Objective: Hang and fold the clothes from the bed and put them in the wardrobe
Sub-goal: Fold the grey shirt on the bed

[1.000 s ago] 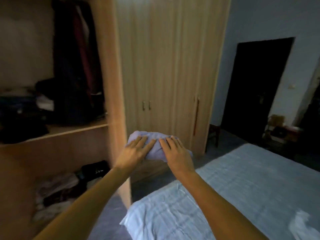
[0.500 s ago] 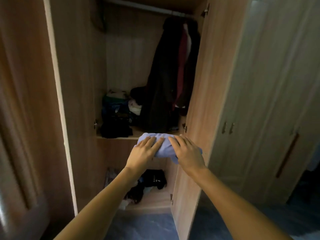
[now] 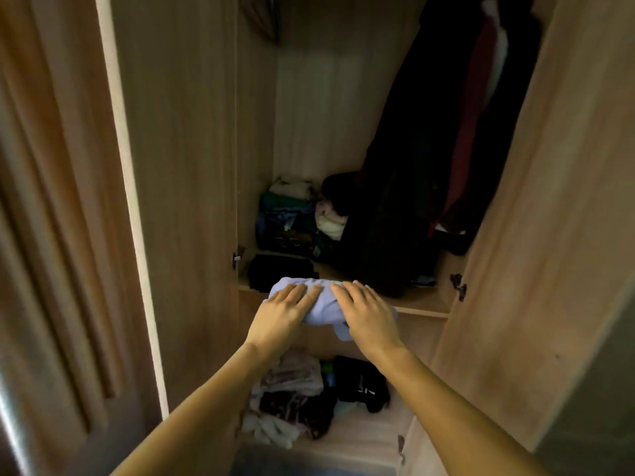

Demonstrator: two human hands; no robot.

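Folded garment: a pale blue folded garment [image 3: 324, 305] is held at the front edge of the wardrobe's middle shelf [image 3: 422, 309]; whether it rests on the board cannot be told. One corner droops below the edge.
Left hand: the left hand [image 3: 283, 314] holds the garment's left end, fingers laid straight across the top and thumb hidden beneath.
Right hand: the right hand [image 3: 367, 316] holds the right end the same way, close beside the left.
Shelf contents: a black folded piece [image 3: 278, 273] lies just behind the garment at the left. Further back stands a stack of folded clothes [image 3: 287, 218], dark blue and green with pale pieces on top.
Hanging space: a long dark coat [image 3: 405, 207] hangs at the right and reaches down to the shelf, with a red garment [image 3: 469, 132] beside it.
Lower compartment: a loose heap of pink, white and maroon clothes [image 3: 292, 396] lies at the left, with a black item [image 3: 360, 381] touching it on the right.
Wardrobe: the wardrobe [image 3: 192, 166] is light wood, with a left door [image 3: 51, 235] and a right door [image 3: 549, 201] both swung open.
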